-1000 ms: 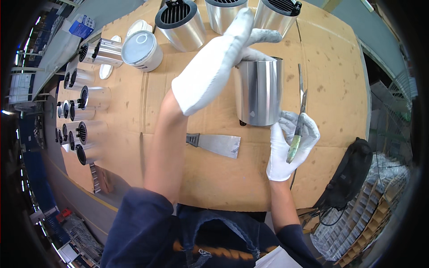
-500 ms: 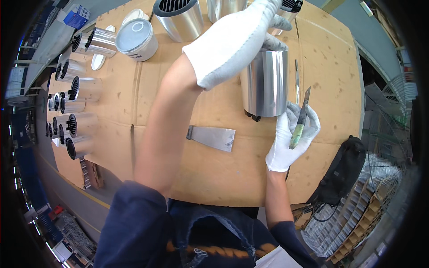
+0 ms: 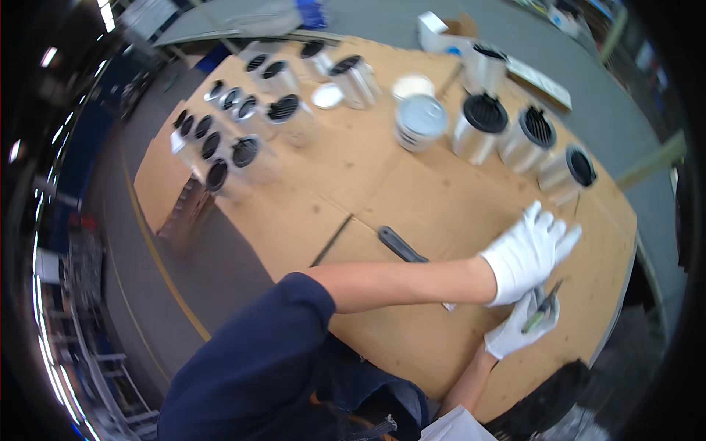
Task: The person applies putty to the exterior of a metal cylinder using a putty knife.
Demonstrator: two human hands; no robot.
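First, closest in: black item [image 3: 548,400], blurred, well to the right of and nearer than the white bucket [image 3: 418,138]. Next, nearer than bucket and off to its right: right hand [image 3: 518,327], white-gloved, fingers curled round a green-handled knife [image 3: 535,320], blade slanting away from the body. Just beyond, same side of bucket: left hand [image 3: 526,253], white-gloved, back upward, fingers stretched and slightly parted. Palm side hidden; cannot tell whether gripping anything, nor whether touching the other glove. Nearer than bucket, a little left: scraper [image 3: 401,244], dark handle showing, blade mostly hidden by left forearm [image 3: 412,283]. Under bucket and scraper: cardboard sheet [image 3: 441,206], spotted. On bucket: grey-blue lid [image 3: 423,113]. Right of bucket: metal cylinders [image 3: 516,153], black tops, slats visible on some; three in a slanting row, one more farther back. Just behind bucket: round white tub [image 3: 413,86]. Left of bucket: flat white disc [image 3: 327,95], more such cylinders around and past it, blurred. Farthest, beyond bucket, slightly right: open white box [image 3: 434,35].
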